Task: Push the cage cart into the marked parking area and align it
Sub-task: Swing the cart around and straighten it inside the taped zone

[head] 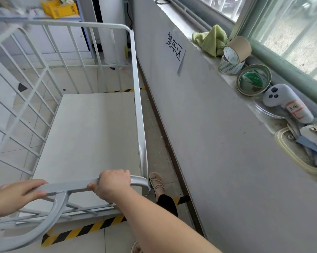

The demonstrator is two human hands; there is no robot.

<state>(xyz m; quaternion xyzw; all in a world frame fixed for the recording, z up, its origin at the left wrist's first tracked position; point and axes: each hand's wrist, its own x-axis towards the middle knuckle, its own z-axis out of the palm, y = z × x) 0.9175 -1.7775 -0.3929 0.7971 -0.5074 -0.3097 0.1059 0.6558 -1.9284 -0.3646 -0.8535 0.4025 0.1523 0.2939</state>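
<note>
- The cart (84,132) is gripped by both hands on its near top rail (72,186): the left hand (20,192) is wrapped over the bar, and the right hand (113,185) is closed round it beside the rounded corner.
- The cart is judged largely parked: striped floor tape (81,230) is seen below the hands at the near end, and a second strip (125,90) far ahead of the right hand, past the deck.
- What is left appears to be alignment; whether the wheels sit fully inside the lines cannot be told, as they are hidden.
- A narrow gap of tiled floor (154,125) is kept between the cart and the wall (217,143) to the right of the right hand.
- A paper sign (175,49) is fixed on that wall, and a windowsill (225,77) above it is cluttered with tape rolls (234,53), a cloth (211,40) and a controller (285,101).
</note>
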